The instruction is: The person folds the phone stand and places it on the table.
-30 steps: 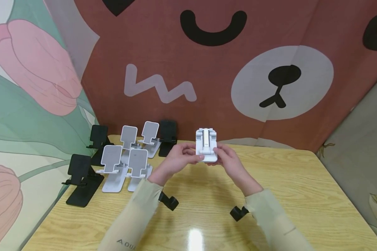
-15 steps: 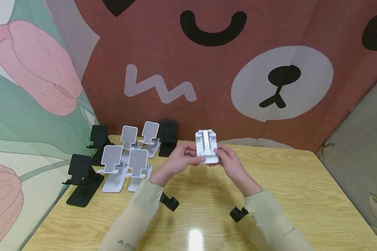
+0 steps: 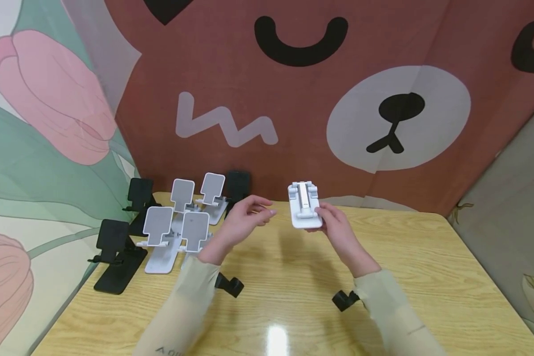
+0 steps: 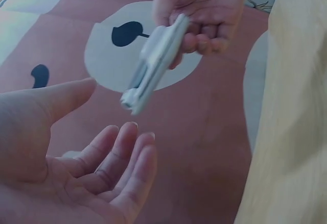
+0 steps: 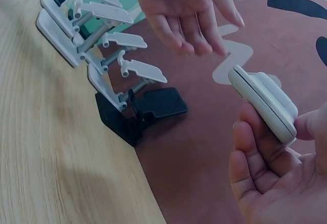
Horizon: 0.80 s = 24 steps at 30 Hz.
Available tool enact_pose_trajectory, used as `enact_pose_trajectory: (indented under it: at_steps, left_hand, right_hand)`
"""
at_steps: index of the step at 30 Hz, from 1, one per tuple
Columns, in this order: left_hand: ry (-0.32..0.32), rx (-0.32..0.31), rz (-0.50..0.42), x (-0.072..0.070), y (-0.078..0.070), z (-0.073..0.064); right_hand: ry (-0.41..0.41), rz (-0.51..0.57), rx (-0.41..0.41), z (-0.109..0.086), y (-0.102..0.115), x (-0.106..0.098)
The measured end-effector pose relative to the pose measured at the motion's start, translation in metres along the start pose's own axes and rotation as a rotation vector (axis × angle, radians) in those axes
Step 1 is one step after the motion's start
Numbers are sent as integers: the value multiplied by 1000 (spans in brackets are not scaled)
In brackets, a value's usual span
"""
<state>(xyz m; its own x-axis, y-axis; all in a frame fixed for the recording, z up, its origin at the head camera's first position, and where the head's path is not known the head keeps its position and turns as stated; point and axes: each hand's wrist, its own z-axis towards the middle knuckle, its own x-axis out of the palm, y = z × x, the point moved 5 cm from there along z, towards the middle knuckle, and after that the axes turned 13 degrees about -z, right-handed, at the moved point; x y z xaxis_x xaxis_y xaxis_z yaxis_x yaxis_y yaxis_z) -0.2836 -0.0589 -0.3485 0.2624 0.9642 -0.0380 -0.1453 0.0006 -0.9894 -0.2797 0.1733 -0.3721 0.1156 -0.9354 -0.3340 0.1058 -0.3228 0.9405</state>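
A white phone stand (image 3: 304, 205), folded flat, is held above the table in my right hand (image 3: 337, 231). The thumb lies along its near right edge and the fingers curl beneath, as the right wrist view shows with the folded stand (image 5: 265, 104). My left hand (image 3: 244, 220) hovers to the left of it, apart from the stand, with nothing between thumb and fingers. In the left wrist view the left hand (image 4: 92, 168) has its palm up and its fingers loosely bent, below the stand (image 4: 156, 63).
Unfolded phone stands stand at the table's left: white ones such as the front white stand (image 3: 157, 225), and black ones such as the near black stand (image 3: 115, 252). A printed cloth (image 3: 302, 113) hangs behind the wooden table (image 3: 405, 277).
My left hand has let go of the folded phone stand and drawn left. My right hand has carried the stand a little to the right.
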Motion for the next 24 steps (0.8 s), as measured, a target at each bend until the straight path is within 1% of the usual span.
enact_pose_trajectory:
  at_steps: [4, 9, 12, 14, 16, 19, 22, 24]
  left_hand:
    - [-49, 50, 37, -11, -7, -4]
    - [-103, 69, 83, -28, -14, -13]
    - [-144, 79, 101, -43, -20, -19]
    - [-174, 93, 117, -56, -24, -21]
    - [-208, 88, 145, -70, -27, -23]
    - [-239, 69, 171, -89, -26, -25]
    - [-275, 27, 197, -104, -23, -30]
    - [-307, 16, 200, -112, -22, -33]
  right_hand:
    - [-27, 18, 12, 2, -4, -5]
    - [-51, 32, 25, 3, -10, -13]
    - [-70, 27, 40, 2, -12, -20]
    - [-86, 34, 46, 1, -15, -27]
    - [-102, 43, 51, 0, -17, -34]
    - [-127, 49, 55, -2, -21, -45]
    - [-150, 58, 58, -5, -22, -57]
    - [-166, 78, 57, -7, -22, -65]
